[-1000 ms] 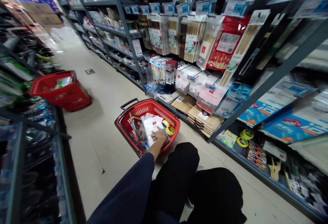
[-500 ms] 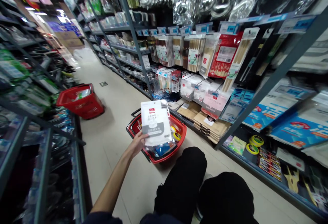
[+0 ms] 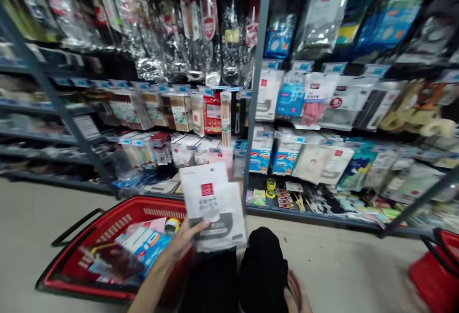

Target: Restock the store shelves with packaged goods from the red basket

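My left hand (image 3: pixel 186 236) is closed on white flat packages (image 3: pixel 218 212) with a red label and a grey band. Two of them overlap, one partly behind the other. They hover just right of a red shopping basket (image 3: pixel 143 201), over my knees. Inside the basket lie a blue-and-white package (image 3: pixel 152 246), other plastic-wrapped goods, and a yellow-and-black round item (image 3: pixel 172 226). Low beside my knee, my right hand (image 3: pixel 297 296) shows partly at the bottom edge. Its fingers are blurred and partly cut off, and I see nothing in it.
Shelves ahead hold hanging packs of chopsticks (image 3: pixel 181 118), foil-shiny utensils and blue-and-white packages (image 3: pixel 285 157). Yellow tape-like rolls (image 3: pixel 270 188) lie on the bottom shelf. A grey upright post (image 3: pixel 255 88) divides the bays. Another red basket (image 3: pixel 435 275) stands on the floor at right.
The view has turned right to face the shelves. The white packages have moved from above the basket to its right side, still in my left hand. My right hand has come into view.
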The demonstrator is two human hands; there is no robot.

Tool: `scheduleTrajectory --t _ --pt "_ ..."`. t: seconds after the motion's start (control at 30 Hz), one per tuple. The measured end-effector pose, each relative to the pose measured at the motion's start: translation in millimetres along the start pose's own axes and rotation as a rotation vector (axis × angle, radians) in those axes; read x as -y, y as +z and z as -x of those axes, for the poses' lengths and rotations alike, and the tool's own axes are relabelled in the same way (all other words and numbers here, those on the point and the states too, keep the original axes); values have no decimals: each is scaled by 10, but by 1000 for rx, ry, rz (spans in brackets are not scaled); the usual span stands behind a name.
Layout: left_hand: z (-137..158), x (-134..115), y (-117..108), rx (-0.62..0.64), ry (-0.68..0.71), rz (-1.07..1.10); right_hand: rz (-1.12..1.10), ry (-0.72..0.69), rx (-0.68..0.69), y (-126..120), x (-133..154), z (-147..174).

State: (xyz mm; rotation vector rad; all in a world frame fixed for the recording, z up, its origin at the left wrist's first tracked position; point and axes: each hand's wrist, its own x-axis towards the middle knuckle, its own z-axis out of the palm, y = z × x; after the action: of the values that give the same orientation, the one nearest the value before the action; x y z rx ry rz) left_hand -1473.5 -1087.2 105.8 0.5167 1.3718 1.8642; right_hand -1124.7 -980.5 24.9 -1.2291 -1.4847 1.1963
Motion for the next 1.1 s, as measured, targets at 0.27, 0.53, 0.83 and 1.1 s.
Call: scheduleTrajectory --t 0.27,0.53,0.83,1.1 --pt "-24 -68 997 434 78 -117 -442 -352 280 204 1494 -861" --pt "-163 -279 1212 381 201 -160 -555 -382 396 492 1800 -1162" --pt "-444 -738 1462 398 483 -271 -505 -462 400 439 1939 -1618" --pt "-1042 -602 1612 259 552 -315 -552 -404 324 710 1692 -1961"
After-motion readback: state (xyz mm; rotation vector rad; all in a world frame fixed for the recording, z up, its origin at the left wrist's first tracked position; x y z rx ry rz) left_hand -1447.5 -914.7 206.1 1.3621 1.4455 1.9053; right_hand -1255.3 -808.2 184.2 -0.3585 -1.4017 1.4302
